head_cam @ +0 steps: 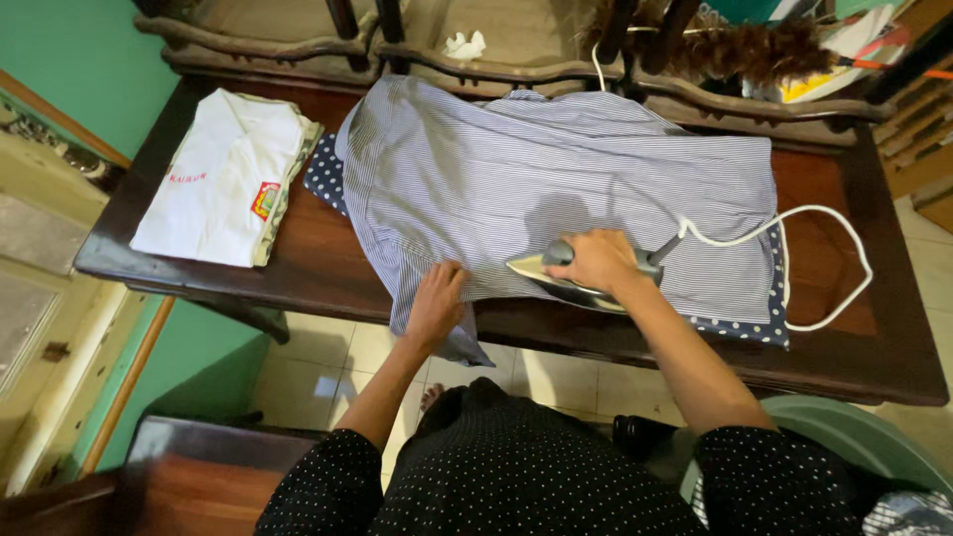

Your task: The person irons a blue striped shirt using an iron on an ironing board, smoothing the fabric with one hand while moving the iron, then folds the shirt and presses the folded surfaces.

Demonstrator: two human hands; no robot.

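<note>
Right hand [599, 260]: wrapped around the iron [571, 280], pressing on the striped shirt [516, 169]
Left hand [437, 301]: flat and open, pinning the shirt's hem at 7 o'clock of the iron
Shirt: spread across the table [308, 248]

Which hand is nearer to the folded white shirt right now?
Left. The left hand presses the striped shirt, to the right of the folded white shirt. The right hand grips the iron farther right.
</note>
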